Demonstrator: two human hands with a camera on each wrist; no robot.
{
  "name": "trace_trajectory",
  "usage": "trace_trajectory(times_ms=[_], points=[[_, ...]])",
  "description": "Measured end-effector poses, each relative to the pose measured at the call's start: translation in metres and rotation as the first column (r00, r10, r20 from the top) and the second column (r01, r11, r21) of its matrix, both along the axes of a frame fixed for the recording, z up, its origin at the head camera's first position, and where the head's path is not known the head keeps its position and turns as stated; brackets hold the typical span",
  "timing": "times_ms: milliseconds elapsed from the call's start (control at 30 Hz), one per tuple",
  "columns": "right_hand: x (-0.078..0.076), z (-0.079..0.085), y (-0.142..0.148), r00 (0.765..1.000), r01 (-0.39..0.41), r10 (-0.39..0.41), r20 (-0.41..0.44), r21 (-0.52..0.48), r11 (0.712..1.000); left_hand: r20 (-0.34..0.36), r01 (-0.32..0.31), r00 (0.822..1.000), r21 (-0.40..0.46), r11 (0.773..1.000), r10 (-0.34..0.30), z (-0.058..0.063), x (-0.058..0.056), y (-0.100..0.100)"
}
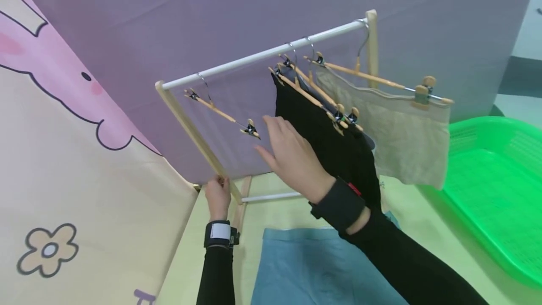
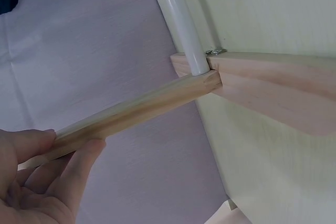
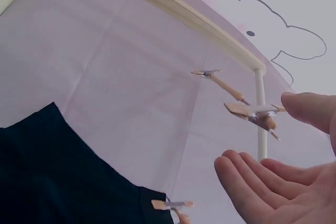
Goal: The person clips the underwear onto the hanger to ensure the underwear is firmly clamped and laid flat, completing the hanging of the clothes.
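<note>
My left hand (image 1: 218,197) grips the left wooden post (image 2: 142,106) of a small clothes rack, with thumb and fingers around it. My right hand (image 1: 298,161) is held out with its fingers extended, holding nothing. Just beyond its fingertips, a bare clip hanger (image 1: 220,112) hangs from the white rail (image 1: 262,55). In the right wrist view, one hanger clip (image 3: 254,115) appears near the thumb; whether they touch I cannot tell. To the right hang a black garment (image 1: 338,154) on clips and a beige garment (image 1: 406,131), with a greyish one partly hidden between them.
A blue garment (image 1: 313,262) lies spread on the pale yellow table (image 1: 186,258) in front of the rack. On the right stands a green plastic basket (image 1: 499,124). A purple cloth backdrop (image 1: 169,27) rises behind, and a wall with cartoon drawings (image 1: 84,168) is at left.
</note>
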State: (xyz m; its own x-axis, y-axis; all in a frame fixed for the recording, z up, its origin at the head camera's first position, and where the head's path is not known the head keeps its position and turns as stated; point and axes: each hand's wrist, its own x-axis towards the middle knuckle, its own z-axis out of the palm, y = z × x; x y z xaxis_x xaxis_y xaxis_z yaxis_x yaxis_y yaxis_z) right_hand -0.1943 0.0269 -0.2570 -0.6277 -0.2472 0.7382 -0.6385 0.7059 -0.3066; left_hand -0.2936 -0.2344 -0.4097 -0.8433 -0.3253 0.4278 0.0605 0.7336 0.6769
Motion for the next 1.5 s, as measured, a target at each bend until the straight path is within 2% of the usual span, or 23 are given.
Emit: trace_trajectory(times_ms=[200,400,533,633,800,967,1100,1300,1500], points=[[-0.015,0.008,-0.008,0.999,-0.006,0.006,0.037,-0.016,1.000,0.002,0.004,1.000,0.003,1.000,-0.004,-0.003,-0.002,0.008],[-0.029,0.012,-0.012,0.992,-0.015,0.026,0.120,-0.095,0.995,-0.025,0.039,0.999,0.017,0.999,-0.039,0.000,0.000,0.014],[-0.033,0.012,-0.011,0.985,-0.037,0.061,0.159,-0.148,0.988,0.019,0.033,0.999,0.051,0.998,-0.034,0.002,0.001,0.017],[-0.034,0.013,-0.010,0.988,-0.047,0.073,0.135,-0.185,0.982,0.037,0.020,0.999,0.044,0.999,-0.022,0.003,-0.001,0.017],[-0.033,0.016,-0.010,0.996,-0.065,0.079,0.048,-0.235,0.970,0.045,0.013,0.999,0.043,0.999,-0.015,0.004,-0.001,0.017],[-0.029,0.018,-0.009,0.996,-0.092,0.091,-0.017,-0.265,0.960,0.061,0.026,0.998,0.069,0.997,-0.030,0.002,0.001,0.014],[-0.023,0.016,-0.007,0.994,-0.110,0.100,-0.053,-0.273,0.956,0.049,0.021,0.999,0.058,0.998,-0.024,0.001,0.001,0.009],[-0.012,0.002,0.000,0.993,-0.118,0.112,-0.037,-0.268,0.956,0.031,0.002,1.000,0.041,0.999,-0.003,0.005,0.004,0.001],[-0.003,-0.032,0.018,0.993,-0.101,0.114,0.033,-0.269,0.958,0.035,0.003,0.999,0.029,1.000,-0.004,0.002,0.000,0.002]])
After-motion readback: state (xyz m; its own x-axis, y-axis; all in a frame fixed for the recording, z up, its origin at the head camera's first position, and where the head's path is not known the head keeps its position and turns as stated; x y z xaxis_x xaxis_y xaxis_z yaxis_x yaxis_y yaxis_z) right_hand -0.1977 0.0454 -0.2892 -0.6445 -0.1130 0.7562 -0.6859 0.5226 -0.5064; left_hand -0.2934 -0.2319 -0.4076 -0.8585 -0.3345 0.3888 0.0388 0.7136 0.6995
